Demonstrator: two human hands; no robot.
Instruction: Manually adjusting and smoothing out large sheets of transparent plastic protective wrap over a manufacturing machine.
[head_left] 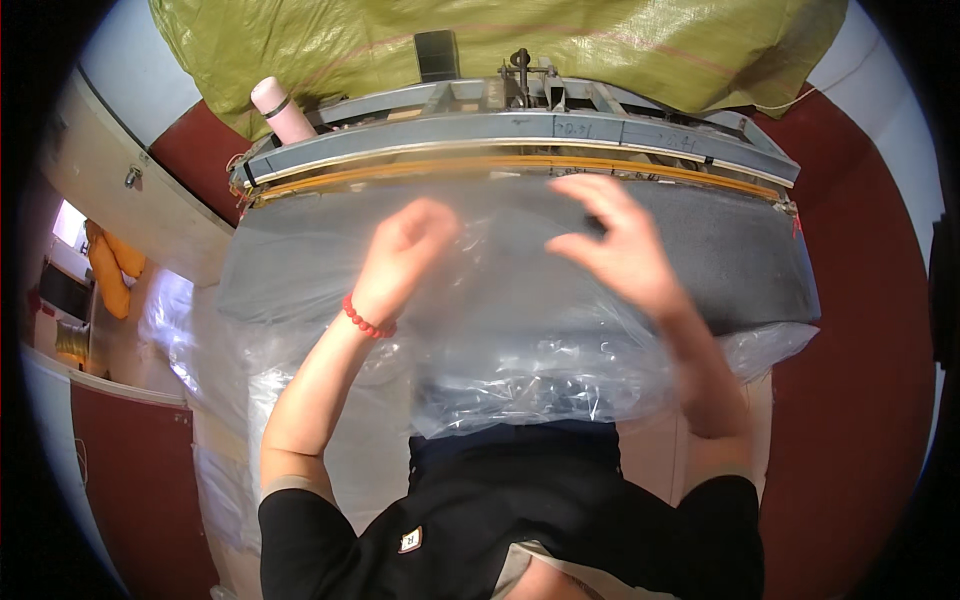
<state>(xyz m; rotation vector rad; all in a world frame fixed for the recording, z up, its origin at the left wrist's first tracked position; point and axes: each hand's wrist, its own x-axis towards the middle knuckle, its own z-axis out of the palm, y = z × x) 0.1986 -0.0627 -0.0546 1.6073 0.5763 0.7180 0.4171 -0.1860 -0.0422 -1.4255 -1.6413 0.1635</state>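
Clear plastic film (540,380) spreads over the dark grey work surface (730,250) and hangs over its near edge against my body. My left hand (410,245), with a red bead bracelet at the wrist, is raised over the surface. Its fingers are curled closed, seemingly on a hazy part of the film, though motion blurs them. To the right, my right hand (625,245) hovers with thumb and fingers apart and nothing visible between them. Hazy film shows between the two hands.
Behind the surface runs a long grey metal sealing bar (480,130) with an orange strip (400,172) along it. A pink bottle (284,112) and a dark phone-like slab (436,56) sit at the back. Green sheeting (600,50) hangs beyond. A door (140,180) stands at left.
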